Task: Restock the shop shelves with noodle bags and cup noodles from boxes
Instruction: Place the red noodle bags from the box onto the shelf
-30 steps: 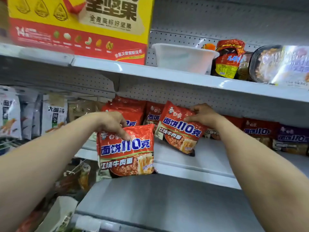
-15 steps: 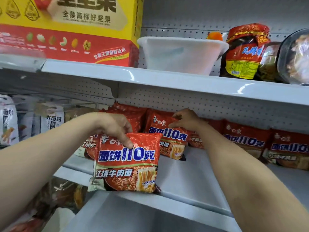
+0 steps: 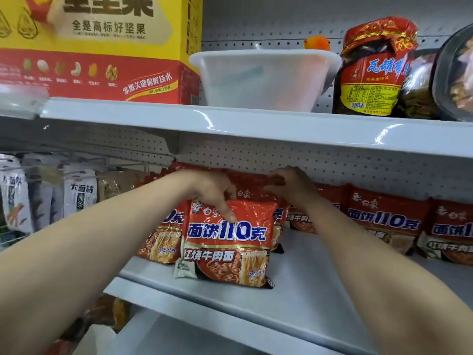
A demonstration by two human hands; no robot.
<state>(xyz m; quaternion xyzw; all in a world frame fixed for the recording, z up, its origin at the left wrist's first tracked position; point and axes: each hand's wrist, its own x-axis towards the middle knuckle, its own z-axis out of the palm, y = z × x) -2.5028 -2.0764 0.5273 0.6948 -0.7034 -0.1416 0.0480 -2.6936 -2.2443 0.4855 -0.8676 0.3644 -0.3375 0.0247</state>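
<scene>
Left of the middle shelf [image 3: 307, 290], white snack bags [image 3: 79, 193] hang on hooks. On the board above the middle shelf, from the left: a yellow-and-red nut box [image 3: 102, 47], a clear plastic tub [image 3: 263, 80], a red-capped jar [image 3: 371, 73]. Near the front of the middle shelf the front noodle bag [image 3: 227, 242] stands upright; the left hand [image 3: 212, 193] grips its top edge, thumb on its face. Just behind, the right hand [image 3: 289, 188] curls its fingers over the top of a rear noodle bag [image 3: 248, 184], largely hidden by the front one. Further right along the middle shelf's back stands a row of noodle bags [image 3: 384, 216]
</scene>
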